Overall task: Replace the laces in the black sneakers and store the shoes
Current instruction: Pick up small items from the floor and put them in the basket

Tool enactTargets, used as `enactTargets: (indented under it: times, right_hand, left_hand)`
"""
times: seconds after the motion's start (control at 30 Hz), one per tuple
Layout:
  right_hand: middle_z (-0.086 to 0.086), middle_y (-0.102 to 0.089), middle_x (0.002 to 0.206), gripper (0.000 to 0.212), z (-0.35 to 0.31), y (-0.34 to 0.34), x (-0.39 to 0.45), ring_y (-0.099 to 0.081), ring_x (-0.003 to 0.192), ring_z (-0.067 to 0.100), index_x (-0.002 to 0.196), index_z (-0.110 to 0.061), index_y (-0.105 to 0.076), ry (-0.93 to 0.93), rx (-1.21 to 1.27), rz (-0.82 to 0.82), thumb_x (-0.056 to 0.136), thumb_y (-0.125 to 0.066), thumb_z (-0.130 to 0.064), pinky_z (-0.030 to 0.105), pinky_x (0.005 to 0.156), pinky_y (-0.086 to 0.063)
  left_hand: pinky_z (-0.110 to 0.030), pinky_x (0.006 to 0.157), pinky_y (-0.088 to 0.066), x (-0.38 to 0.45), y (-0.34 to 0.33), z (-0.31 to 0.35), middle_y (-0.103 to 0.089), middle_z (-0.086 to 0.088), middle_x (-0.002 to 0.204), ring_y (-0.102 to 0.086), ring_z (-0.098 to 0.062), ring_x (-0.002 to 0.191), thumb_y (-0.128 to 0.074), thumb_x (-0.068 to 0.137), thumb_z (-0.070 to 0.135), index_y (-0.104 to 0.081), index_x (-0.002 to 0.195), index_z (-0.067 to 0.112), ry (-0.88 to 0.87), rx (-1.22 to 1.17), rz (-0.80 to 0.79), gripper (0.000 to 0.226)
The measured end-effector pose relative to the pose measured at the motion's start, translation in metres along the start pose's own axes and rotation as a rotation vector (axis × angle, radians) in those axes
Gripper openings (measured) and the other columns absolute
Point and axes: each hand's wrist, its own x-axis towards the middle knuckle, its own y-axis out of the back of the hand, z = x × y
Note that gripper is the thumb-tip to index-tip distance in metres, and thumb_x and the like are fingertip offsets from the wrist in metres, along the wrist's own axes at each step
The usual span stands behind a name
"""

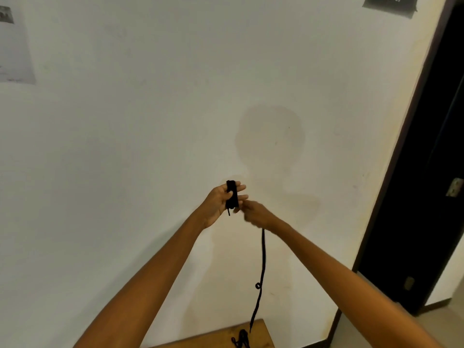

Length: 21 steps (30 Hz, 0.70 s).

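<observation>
A black shoelace (262, 259) is held up in front of a white wall. Part of it is wound in a tight bundle (232, 194) around the fingers of my left hand (221, 200), which is raised palm toward me. My right hand (256, 214) sits just right of it, fingers pinched on the lace where it leaves the bundle. The free length hangs straight down from my right hand, with a small loop halfway, to a wooden surface (261, 330). Another tangle of black lace (241, 340) lies there. No sneakers are in view.
The white wall (150, 121) fills most of the view, with a paper sheet (13, 46) at the upper left and a dark sign (391, 5) at the top right. A dark door frame (401, 172) and doorway stand at the right.
</observation>
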Motion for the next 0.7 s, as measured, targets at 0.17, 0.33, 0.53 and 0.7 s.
enactTargets:
  times: [0.17,0.33,0.53,0.7]
  right_hand:
    - [-0.005,-0.051,0.077,0.030,-0.017,-0.001,-0.009,-0.045,0.066,0.008,0.109,-0.014,-0.065,0.153,-0.168,-0.116,0.101,-0.039,-0.028,0.022,0.063,-0.036]
    - [-0.008,-0.048,0.063,0.029,-0.035,0.039,-0.006,-0.042,0.057,0.004,0.075,-0.017,-0.059,0.194,-0.035,0.101,0.097,-0.049,-0.032,0.017,0.055,-0.031]
    - [-0.004,-0.045,0.062,0.033,-0.032,0.058,0.008,-0.037,0.051,0.008,0.083,-0.011,-0.058,0.092,0.221,0.242,0.096,-0.049,-0.040,0.017,0.045,-0.031]
    - [-0.001,-0.043,0.063,0.026,-0.004,0.021,0.010,-0.035,0.051,0.010,0.088,-0.006,-0.053,0.019,0.342,0.197,0.100,-0.041,-0.026,0.018,0.042,-0.026]
  left_hand:
    - [-0.027,0.096,-0.043,0.006,0.004,-0.012,-0.039,0.000,0.144,-0.046,-0.020,0.127,-0.029,0.096,-0.010,-0.025,0.145,0.011,0.042,0.229,0.083,0.054]
    - [-0.022,0.088,-0.049,-0.001,-0.002,-0.007,-0.055,-0.001,0.123,-0.060,-0.019,0.107,-0.040,0.094,-0.003,-0.045,0.132,0.017,0.032,0.404,-0.061,0.043]
    - [-0.033,0.087,-0.051,-0.008,-0.008,0.008,-0.067,-0.009,0.112,-0.068,-0.027,0.092,-0.038,0.087,0.013,-0.057,0.118,0.007,0.066,0.137,-0.151,0.037]
    - [-0.035,0.083,-0.052,-0.003,-0.004,0.016,-0.067,-0.013,0.112,-0.067,-0.029,0.092,-0.022,0.099,0.041,-0.057,0.117,0.003,0.052,-0.211,-0.158,0.055]
